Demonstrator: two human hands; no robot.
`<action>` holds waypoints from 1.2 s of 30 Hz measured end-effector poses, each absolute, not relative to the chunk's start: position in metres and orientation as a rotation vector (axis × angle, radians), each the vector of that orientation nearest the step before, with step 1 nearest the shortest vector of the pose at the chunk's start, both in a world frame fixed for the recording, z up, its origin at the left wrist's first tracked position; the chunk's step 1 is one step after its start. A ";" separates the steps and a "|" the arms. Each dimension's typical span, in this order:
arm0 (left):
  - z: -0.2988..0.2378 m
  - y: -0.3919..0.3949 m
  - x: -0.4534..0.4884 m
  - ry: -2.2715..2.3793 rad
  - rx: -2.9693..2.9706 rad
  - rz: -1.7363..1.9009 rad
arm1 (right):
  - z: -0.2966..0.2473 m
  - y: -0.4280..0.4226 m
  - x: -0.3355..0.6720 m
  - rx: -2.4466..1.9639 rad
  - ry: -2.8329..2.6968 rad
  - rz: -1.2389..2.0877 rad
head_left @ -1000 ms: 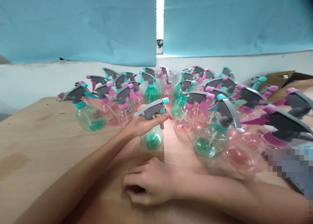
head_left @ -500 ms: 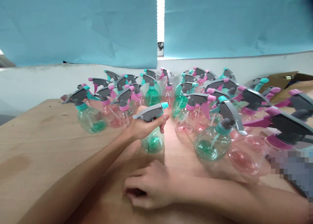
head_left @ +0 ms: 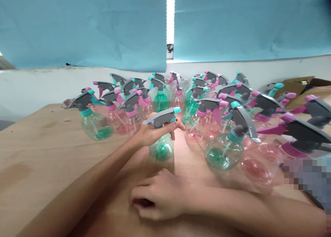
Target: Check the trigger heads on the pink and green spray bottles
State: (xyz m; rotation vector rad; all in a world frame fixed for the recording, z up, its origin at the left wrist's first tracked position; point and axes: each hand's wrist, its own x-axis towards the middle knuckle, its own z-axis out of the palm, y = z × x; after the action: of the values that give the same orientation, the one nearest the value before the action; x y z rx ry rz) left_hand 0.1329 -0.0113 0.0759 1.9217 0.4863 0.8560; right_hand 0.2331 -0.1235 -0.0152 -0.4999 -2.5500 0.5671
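Observation:
My left hand (head_left: 154, 132) is wrapped round the neck of a clear green spray bottle (head_left: 161, 151), just under its grey head with a teal nozzle. The bottle stands upright on the table in front of me, a darker green patch showing at its bottom. My left index finger reaches out past the trigger, and the thumb lies along the side of the head. My right hand (head_left: 159, 197) rests on the tabletop nearer to me, fingers curled into a loose fist with nothing visible inside. A second green spray bottle (head_left: 224, 152) stands to the right.
Several pink and green spray bottles crowd the wooden table (head_left: 33, 140) behind and to the right. One green bottle (head_left: 95, 126) stands at the left end of the group. A cardboard box (head_left: 294, 87) is at the far right, and blue sheeting (head_left: 82, 27) covers the wall.
The fingers of my left hand have loosened and stretched to the right past the trigger. The bottle's head has shifted slightly to the right and up. My right hand stays in place.

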 end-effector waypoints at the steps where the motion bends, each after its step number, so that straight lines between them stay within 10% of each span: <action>1: 0.076 -0.011 0.133 0.486 1.918 0.858 | -0.015 -0.123 0.233 -0.495 -2.551 0.563; 36: 0.075 -0.011 0.134 0.494 1.905 0.851 | -0.020 -0.122 0.234 -0.493 -2.503 0.606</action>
State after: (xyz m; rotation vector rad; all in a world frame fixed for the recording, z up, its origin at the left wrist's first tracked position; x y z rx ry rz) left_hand 0.1343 -0.0111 0.0755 1.9046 0.4940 0.8509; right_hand 0.2338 -0.1223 -0.0197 -0.4931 -2.5031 0.6061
